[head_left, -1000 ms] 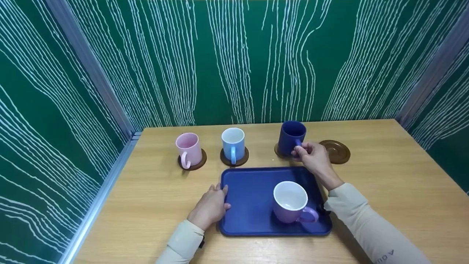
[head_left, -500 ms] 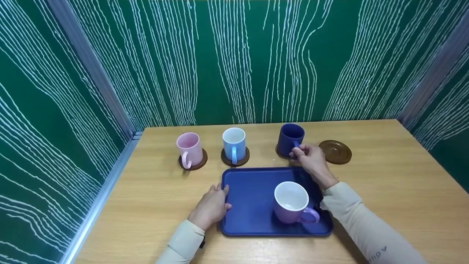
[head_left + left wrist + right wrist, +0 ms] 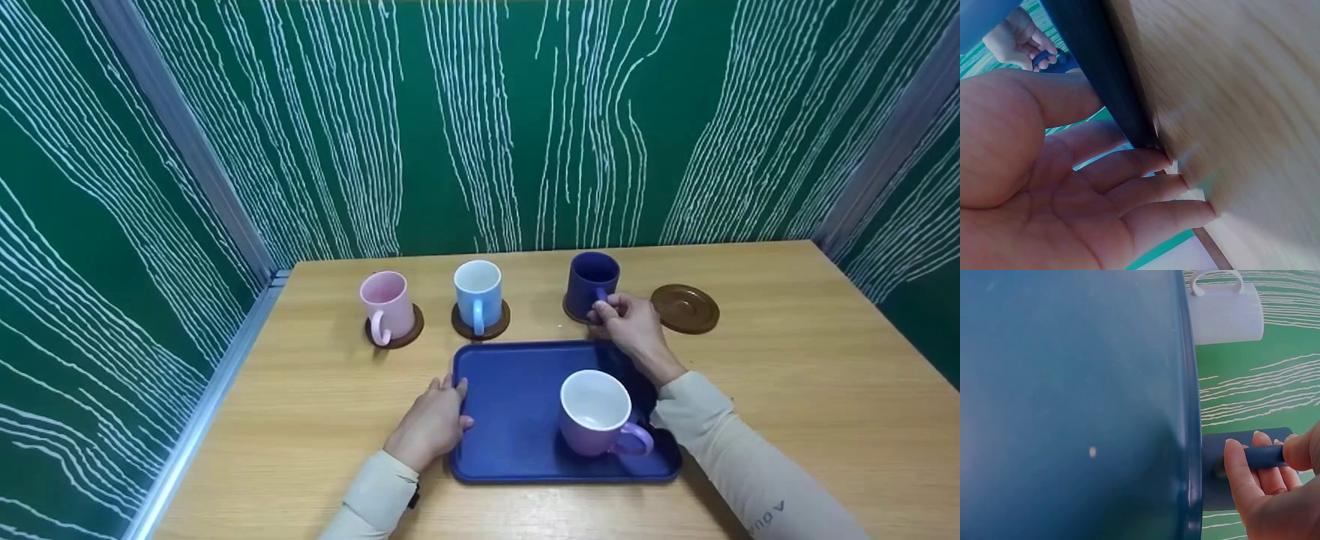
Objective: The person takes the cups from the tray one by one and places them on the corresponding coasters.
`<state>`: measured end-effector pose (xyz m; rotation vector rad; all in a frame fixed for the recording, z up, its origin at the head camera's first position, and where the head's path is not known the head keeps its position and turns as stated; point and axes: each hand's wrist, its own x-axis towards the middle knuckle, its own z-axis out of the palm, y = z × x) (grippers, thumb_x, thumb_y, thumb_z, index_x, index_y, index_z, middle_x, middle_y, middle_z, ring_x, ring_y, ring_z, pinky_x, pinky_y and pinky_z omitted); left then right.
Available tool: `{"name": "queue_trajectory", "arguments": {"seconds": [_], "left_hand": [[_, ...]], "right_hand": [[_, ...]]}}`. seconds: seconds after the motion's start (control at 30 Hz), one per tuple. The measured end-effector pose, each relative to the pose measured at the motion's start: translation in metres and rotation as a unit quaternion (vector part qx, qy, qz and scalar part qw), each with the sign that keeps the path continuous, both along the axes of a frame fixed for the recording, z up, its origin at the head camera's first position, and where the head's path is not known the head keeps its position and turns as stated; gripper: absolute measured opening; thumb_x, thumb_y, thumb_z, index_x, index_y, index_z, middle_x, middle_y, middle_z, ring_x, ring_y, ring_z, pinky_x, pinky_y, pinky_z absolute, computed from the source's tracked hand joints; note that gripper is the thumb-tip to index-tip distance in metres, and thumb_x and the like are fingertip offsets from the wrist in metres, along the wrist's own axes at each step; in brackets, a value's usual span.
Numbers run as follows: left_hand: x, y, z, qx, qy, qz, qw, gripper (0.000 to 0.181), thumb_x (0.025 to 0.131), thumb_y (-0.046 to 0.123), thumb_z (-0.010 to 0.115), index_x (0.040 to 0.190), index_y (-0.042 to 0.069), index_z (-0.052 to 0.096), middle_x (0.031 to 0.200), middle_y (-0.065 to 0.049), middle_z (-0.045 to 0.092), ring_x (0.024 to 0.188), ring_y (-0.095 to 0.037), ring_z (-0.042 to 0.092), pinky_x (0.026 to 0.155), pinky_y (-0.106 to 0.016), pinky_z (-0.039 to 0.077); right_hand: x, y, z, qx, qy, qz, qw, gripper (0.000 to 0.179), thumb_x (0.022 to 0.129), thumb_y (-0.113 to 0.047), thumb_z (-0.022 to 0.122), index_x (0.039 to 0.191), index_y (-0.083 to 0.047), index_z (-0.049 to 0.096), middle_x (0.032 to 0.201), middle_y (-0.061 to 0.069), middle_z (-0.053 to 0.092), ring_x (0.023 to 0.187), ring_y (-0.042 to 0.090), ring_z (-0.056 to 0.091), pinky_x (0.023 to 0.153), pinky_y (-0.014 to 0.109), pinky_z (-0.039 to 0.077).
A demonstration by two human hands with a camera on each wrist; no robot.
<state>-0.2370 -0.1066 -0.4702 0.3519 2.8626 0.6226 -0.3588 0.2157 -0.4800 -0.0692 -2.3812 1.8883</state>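
By its handle, my right hand pinches a navy mug, which stands upright on a brown coaster at the back. The right wrist view shows thumb and fingers about the mug's handle. My left hand rests at the left rim of a blue tray. Its straight fingertips touch the tabletop in the left wrist view, with the thumb against the tray's dark edge. A purple mug with a white inside stands on the tray's right half, its handle turned right.
Left of the navy mug, a light blue mug and a pink mug stand on brown coasters. A bare brown coaster lies at right. Behind the wooden table rises a green wall with white lines.
Since a second ago, my right hand and the navy mug have shifted slightly left, and the mug is settled more squarely on its coaster. My left hand stays put.
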Motion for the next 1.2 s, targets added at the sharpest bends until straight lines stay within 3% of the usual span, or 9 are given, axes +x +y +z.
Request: {"name": "queue_trajectory", "arguments": {"seconds": [0.3, 0.53, 0.83, 1.07, 1.2], "left_hand": [[0.0003, -0.0002, 0.0004, -0.003, -0.003, 0.005, 1.0000, 0.060, 0.101, 0.019, 0.067, 0.153, -0.003, 0.046, 0.157, -0.034, 0.038, 0.147, -0.051, 0.035, 0.119, -0.058, 0.033], [-0.0002, 0.0006, -0.0014, -0.001, -0.004, 0.009, 1.0000, 0.060, 0.102, 0.019, 0.066, 0.153, -0.002, 0.045, 0.158, -0.033, 0.037, 0.147, -0.051, 0.035, 0.119, -0.058, 0.033], [-0.0022, 0.0013, -0.0017, -0.004, -0.014, 0.013, 0.9998, 0.059, 0.102, 0.019, 0.065, 0.154, 0.000, 0.045, 0.159, -0.031, 0.037, 0.149, -0.050, 0.032, 0.120, -0.059, 0.032], [-0.0012, 0.0017, -0.0017, -0.007, -0.013, 0.010, 0.9998, 0.060, 0.102, 0.019, 0.066, 0.154, -0.001, 0.045, 0.159, -0.031, 0.037, 0.148, -0.051, 0.033, 0.119, -0.059, 0.033], [-0.0014, 0.0012, -0.0026, -0.007, -0.009, 0.010, 0.9999, 0.060, 0.102, 0.019, 0.066, 0.154, -0.001, 0.045, 0.159, -0.032, 0.037, 0.147, -0.051, 0.035, 0.119, -0.059, 0.034]], "right_hand": [[0.0000, -0.0003, 0.0035, 0.024, -0.010, 0.002, 0.9997, 0.023, 0.105, -0.016, 0.060, 0.110, 0.006, 0.065, 0.103, 0.019, 0.071, 0.097, 0.031, 0.073, 0.085, 0.040, 0.062], [0.0004, -0.0011, 0.0018, 0.006, -0.008, 0.006, 0.9999, 0.021, 0.104, -0.014, 0.060, 0.108, 0.007, 0.064, 0.102, 0.019, 0.071, 0.095, 0.031, 0.075, 0.085, 0.044, 0.062], [-0.0004, -0.0015, 0.0004, 0.050, 0.015, -0.015, 0.9985, 0.021, 0.103, -0.016, 0.063, 0.103, 0.005, 0.067, 0.095, 0.015, 0.076, 0.084, 0.022, 0.076, 0.078, 0.033, 0.063], [-0.0009, -0.0007, 0.0000, 0.060, 0.014, -0.016, 0.9980, 0.023, 0.103, -0.017, 0.063, 0.106, 0.005, 0.069, 0.098, 0.016, 0.076, 0.091, 0.026, 0.076, 0.078, 0.027, 0.061], [0.0001, 0.0004, 0.0002, 0.078, 0.017, -0.017, 0.9966, 0.026, 0.103, -0.020, 0.064, 0.110, 0.004, 0.070, 0.101, 0.016, 0.077, 0.092, 0.021, 0.074, 0.078, 0.020, 0.058]]}}
